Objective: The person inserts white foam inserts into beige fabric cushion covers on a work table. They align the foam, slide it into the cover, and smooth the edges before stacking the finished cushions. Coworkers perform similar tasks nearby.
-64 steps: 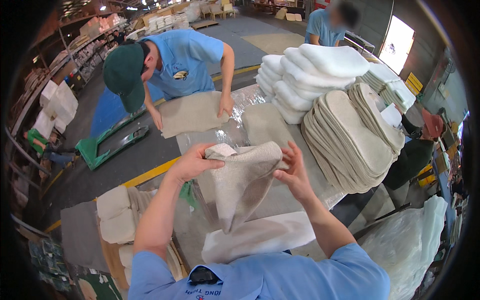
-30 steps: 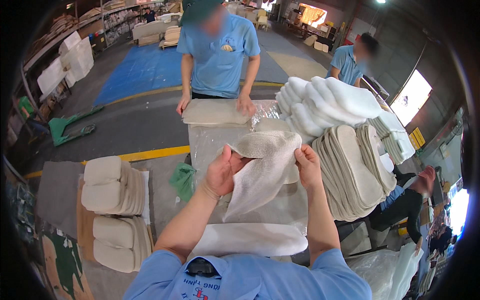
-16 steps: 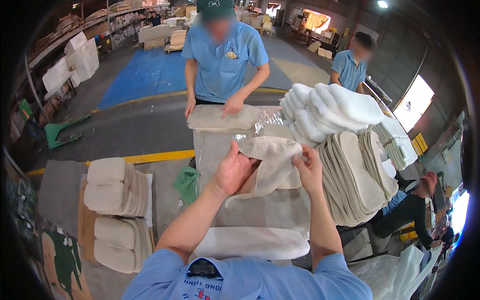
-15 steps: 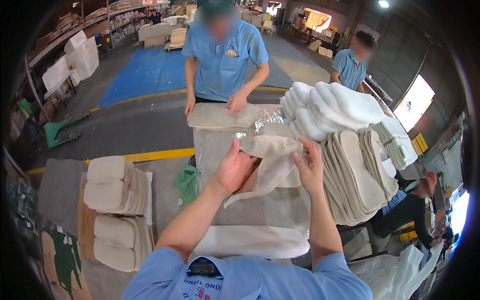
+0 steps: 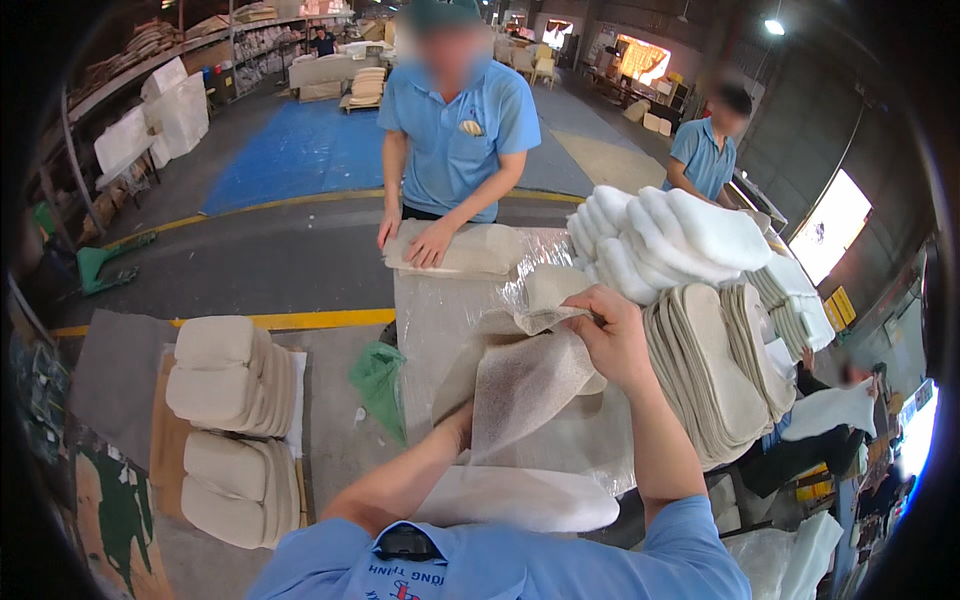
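A beige fabric cover (image 5: 528, 385) hangs between my hands above the table. My right hand (image 5: 615, 338) pinches its upper edge, thumb and fingers closed on the cloth. Of my left hand (image 5: 458, 428) only the wrist end shows, since the cover hides the fingers; it reaches in behind or inside the cloth. Close to my body lies a long white padding piece (image 5: 530, 502). A beige folded piece (image 5: 555, 288) rests on the table just beyond the cover.
Across the plastic-covered table (image 5: 425, 300), a co-worker (image 5: 455, 130) presses a beige cushion (image 5: 480, 250). White padding (image 5: 690, 235) and stacked beige covers (image 5: 715, 360) rise at right. Beige cushion piles (image 5: 225, 375) stand at left, near a green plastic bag (image 5: 378, 380). Other people work farther right.
My left hand has gone behind or into the cover, which now hangs more upright. My right hand has closed on its edge. The co-worker's hand has moved down onto the cushion.
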Available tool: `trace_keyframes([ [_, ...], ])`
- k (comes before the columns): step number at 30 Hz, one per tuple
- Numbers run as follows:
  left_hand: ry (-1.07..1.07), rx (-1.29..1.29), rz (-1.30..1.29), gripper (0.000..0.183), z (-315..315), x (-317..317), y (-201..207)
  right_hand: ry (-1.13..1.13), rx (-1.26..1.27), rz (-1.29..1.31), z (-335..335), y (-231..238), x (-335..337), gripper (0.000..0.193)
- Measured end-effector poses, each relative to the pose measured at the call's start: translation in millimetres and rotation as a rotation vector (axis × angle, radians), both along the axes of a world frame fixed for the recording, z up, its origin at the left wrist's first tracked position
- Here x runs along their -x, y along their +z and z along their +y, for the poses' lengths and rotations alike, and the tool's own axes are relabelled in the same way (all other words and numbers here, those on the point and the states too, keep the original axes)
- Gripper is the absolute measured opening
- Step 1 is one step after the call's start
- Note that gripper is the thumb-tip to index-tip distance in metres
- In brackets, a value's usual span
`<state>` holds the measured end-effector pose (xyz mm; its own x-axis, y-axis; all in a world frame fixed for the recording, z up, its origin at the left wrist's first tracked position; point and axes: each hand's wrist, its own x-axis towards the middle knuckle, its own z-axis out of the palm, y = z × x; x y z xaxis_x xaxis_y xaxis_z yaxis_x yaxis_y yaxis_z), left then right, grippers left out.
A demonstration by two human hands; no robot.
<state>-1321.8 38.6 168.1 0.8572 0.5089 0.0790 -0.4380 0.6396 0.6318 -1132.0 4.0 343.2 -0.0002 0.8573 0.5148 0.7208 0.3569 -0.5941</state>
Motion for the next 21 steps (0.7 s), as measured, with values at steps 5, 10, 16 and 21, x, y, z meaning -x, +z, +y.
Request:
trace_keyframes([
  [5, 0.020, -0.019, 0.018, 0.072, 16, 9, 6, 0.067, -0.269, -0.019, -31, 52, 7, 0.020],
  [10, 0.216, -0.059, -0.035, 0.070, 84, 67, 34, 0.077, -0.335, 0.080, -70, 33, -39, 0.021],
  [16, 0.408, -0.068, -0.059, 0.069, 133, 107, 50, -0.050, -0.048, 0.171, -75, -55, -88, 0.026],
  [21, 0.473, -0.049, -0.182, 0.067, 124, 104, 63, -0.057, 0.131, 0.242, -78, -87, -85, 0.032],
])
